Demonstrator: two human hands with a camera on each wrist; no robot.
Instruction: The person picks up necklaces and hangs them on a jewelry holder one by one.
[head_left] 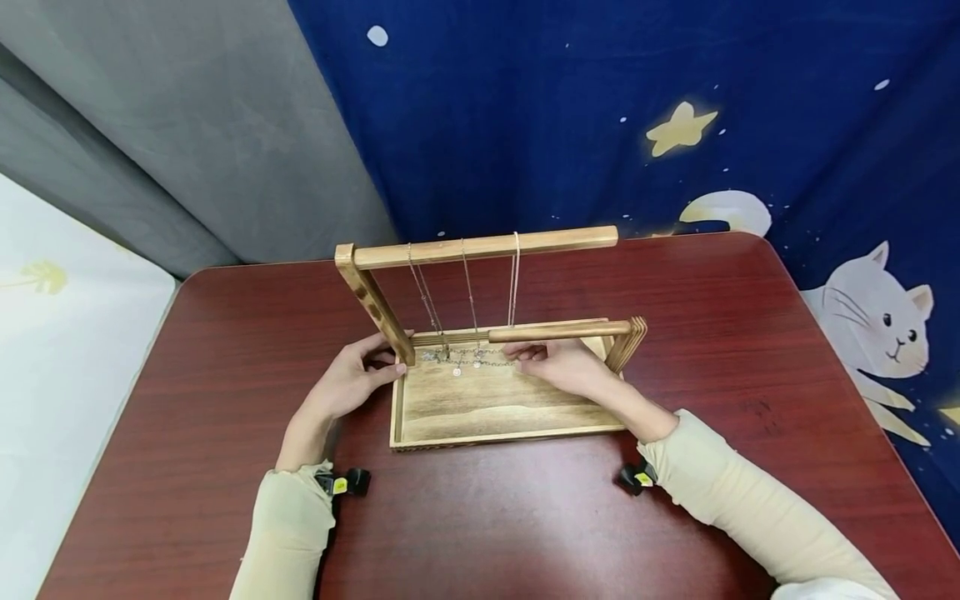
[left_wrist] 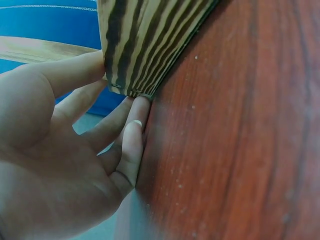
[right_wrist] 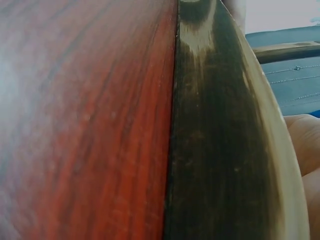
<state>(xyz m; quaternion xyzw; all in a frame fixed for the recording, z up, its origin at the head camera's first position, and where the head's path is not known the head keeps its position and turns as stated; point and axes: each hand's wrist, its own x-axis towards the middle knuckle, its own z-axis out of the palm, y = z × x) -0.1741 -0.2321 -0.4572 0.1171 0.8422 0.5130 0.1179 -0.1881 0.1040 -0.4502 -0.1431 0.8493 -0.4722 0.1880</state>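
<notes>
A wooden jewelry stand with a tray base sits on the table. Three fine necklaces hang from its upper bar. My left hand grips the left end of the tray, thumb at the rim; in the left wrist view its fingers reach round the stand's striped corner. Over the tray, my right hand has its fingertips at the right end of a thin chain with charms, seemingly pinching it. Only part of the right hand shows in the right wrist view, behind the tray's front wall.
A lower bar on the stand's right post passes just above my right hand. The upper bar rises from the left post. Around the stand lies the reddish table, with curtains behind.
</notes>
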